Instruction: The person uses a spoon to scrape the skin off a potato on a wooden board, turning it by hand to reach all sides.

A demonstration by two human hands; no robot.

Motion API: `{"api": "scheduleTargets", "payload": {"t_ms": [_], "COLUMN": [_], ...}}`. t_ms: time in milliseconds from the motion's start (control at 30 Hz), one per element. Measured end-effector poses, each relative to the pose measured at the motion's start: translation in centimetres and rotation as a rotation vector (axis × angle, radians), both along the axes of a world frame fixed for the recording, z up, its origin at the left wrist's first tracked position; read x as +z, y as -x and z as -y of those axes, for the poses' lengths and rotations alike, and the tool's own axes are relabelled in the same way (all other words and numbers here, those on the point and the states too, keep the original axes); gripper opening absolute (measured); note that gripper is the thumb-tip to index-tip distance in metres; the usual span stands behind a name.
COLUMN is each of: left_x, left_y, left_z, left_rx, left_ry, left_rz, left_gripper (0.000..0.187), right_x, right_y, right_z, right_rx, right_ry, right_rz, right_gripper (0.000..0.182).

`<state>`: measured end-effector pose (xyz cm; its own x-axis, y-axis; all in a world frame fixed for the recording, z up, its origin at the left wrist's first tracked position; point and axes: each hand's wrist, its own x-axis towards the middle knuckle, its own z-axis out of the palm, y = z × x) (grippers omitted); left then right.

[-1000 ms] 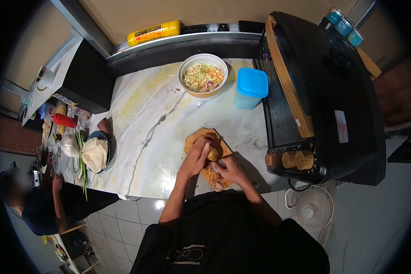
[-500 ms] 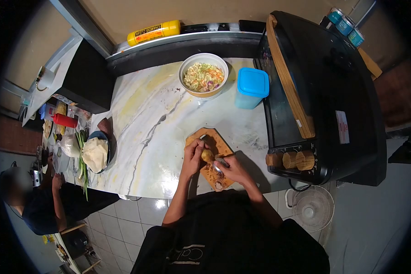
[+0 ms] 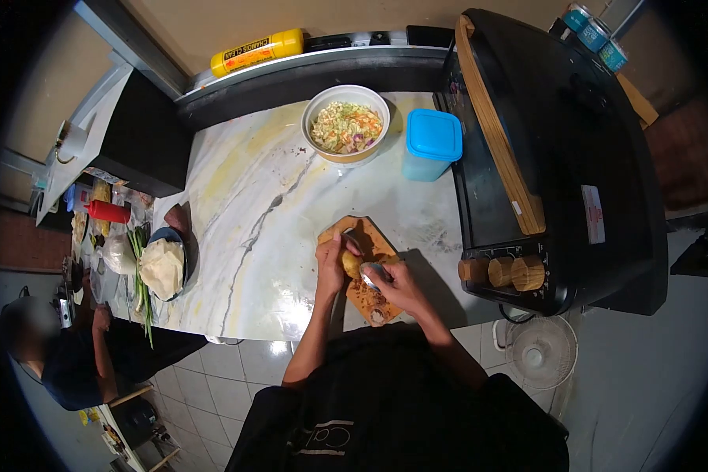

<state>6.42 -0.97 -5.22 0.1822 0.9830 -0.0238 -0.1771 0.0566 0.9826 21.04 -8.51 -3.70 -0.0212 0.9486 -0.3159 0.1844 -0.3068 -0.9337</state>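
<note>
Marbled desk (image 3: 212, 267), board (image 3: 383, 245) on it | potato (image 3: 352, 264) over board, gripped by left hand (image 3: 330, 265) | right hand (image 3: 402, 288) closed on metal tool (image 3: 371, 274) | potato likely light, firm, slippery if wet; best held round its sides | bowl (image 3: 343, 156) beyond board

1. Your left forearm (image 3: 311, 334), bare, reaches forward from your body, nearly straight up the view.
2. Your left hand (image 3: 331, 263) is curled in a grip.
3. Your right forearm (image 3: 442, 340), also bare, angles forward and inward.
4. Your right hand (image 3: 401, 286) is closed in a grip, near the left, slightly closer to your body.
</note>
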Motion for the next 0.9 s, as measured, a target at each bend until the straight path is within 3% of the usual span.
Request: {"api": "scheduleTargets", "payload": {"t_ms": [233,333,433,633,767,900], "left_x": [-1.0,-0.4,-0.6,-1.6,-1.8,-0.9], "left_y": [0.2,-0.4,-0.5,0.2,0.2,0.3], "left_z": [-0.1,0.2,0.4,0.5,0.3,0.6], "left_rx": [-0.002,0.023,0.048,0.007,0.004,-0.055], "left_ry": [0.074,0.074,0.024,-0.033,-0.031,0.067], "left_rz": [0.007,-0.032,-0.032,0.071,0.235,0.218], "left_gripper": [0.062,0.062,0.061,0.057,0.054,0.046], "right_x": [-1.0,-1.4,-0.2,2.5,-2.0,-0.7], "right_y": [0.3,0.3,0.4,0.8,0.5,1.1], "right_z": [0.1,0.5,0.3,0.2,2.3,1.1], "right_rx": [-0.026,-0.044,0.041,-0.022,-0.041,-0.011], "right_ry": [-0.007,-0.061,-0.005,-0.007,-0.093,-0.063], "right_rz": [-0.056,0.036,0.147,-0.006,0.03,-0.065], "right_gripper": [0.05,0.05,0.038,0.04,0.037,0.041]}}
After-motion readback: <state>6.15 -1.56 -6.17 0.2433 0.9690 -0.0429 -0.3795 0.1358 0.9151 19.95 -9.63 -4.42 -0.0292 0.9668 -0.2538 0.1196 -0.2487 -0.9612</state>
